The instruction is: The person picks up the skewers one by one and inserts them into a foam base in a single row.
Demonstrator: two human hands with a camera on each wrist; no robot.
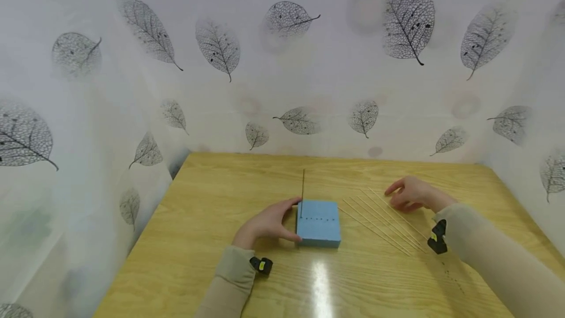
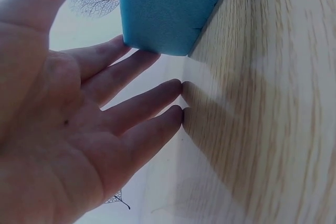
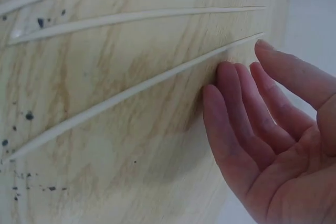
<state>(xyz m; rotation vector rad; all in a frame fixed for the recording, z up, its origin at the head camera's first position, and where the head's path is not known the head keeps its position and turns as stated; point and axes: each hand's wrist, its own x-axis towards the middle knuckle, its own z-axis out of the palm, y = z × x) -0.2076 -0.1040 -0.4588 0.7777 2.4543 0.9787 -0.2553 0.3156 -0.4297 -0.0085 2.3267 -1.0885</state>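
A square blue foam block [image 1: 321, 232] lies on the table with a row of small dark holes across its top. One thin dark stick [image 1: 303, 185] stands upright near the block's left edge. My left hand [image 1: 267, 222] holds the block from the left, thumb at the front corner and fingertips at the back one. In the left wrist view, two fingers touch the block [image 2: 157, 14] while the lower two reach the tabletop. To the right, my right hand [image 1: 412, 194] hovers beside several thin pale sticks, its thumb tip close to the end of the nearest stick [image 3: 131, 93]. Nothing is between its fingers.
The sticks lie roughly parallel and slanting on the wooden table [image 1: 220, 185], between the block and my right forearm. Dark specks [image 1: 452, 276] mark the tabletop near that forearm. A leaf-patterned curtain [image 1: 309, 77] encloses the table at the back and sides.
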